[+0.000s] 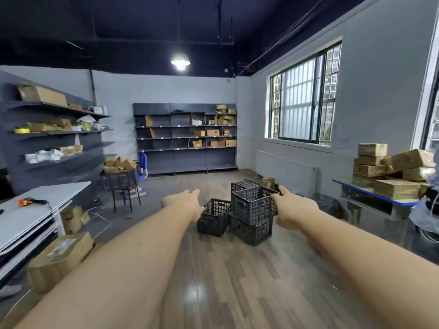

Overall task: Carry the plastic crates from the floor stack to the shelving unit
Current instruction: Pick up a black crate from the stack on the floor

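Note:
Several black plastic crates stand on the wooden floor ahead. The top crate (251, 204) sits tilted on a lower crate (249, 231). Another crate (213, 220) stands to their left and one more (243, 184) behind. Both my arms are stretched out toward them. My left hand (187, 201) is open with its fingers straight, left of the stack and holding nothing. My right hand (291, 208) is open with the thumb raised and overlaps the top crate's right rim in the view; whether it touches the rim I cannot tell. A dark shelving unit (187, 160) stands at the back wall.
A second shelving unit (71, 157) with boxes lines the left wall. A white table (35, 207) and cardboard boxes (59, 260) are at my left. A blue-edged table (370, 192) stacked with parcels is at the right. A filled crate on a stool (118, 179) stands mid-left.

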